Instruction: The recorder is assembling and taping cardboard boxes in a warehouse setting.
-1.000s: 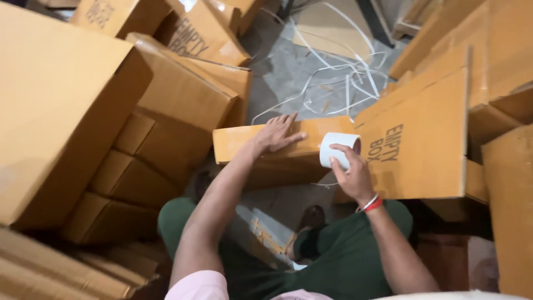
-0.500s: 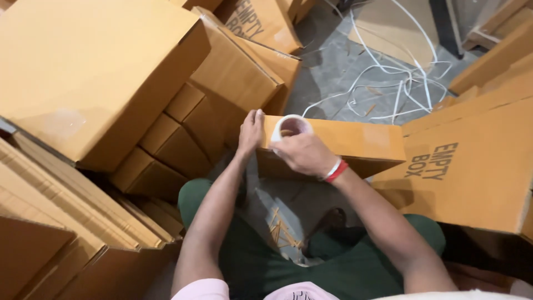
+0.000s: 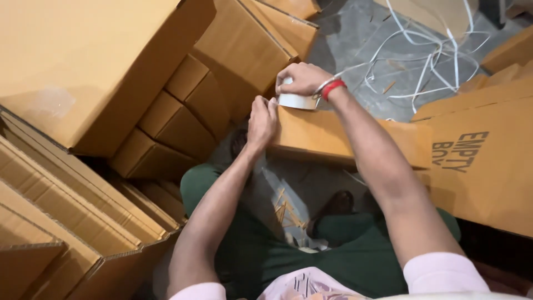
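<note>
Plainly, the right hand (image 3: pixel 302 78) is curled round a white roll of tape (image 3: pixel 297 100), pinching it from above at the left end of a long flat cardboard box (image 3: pixel 350 136) that lies across the person's lap; the left hand (image 3: pixel 261 122) has its fingers held together and pressed flat against that same end, thumb close to the roll; the roll sits right on the top edge of the box, touching it. From where I stand, the worry is the tape going on crooked or wrinkled, since the box is propped on the knees rather than on anything firm and could tip or slide under the pressing hand; the roll could also slip from the grip, because only the fingertips seem to hold it. Stacks of brown cartons (image 3: pixel 183 116) crowd in on the left and a printed carton (image 3: pixel 477 161) leans close on the right, so an elbow could knock them; loose white strapping (image 3: pixel 427 61) lies on the grey floor beyond.
</note>
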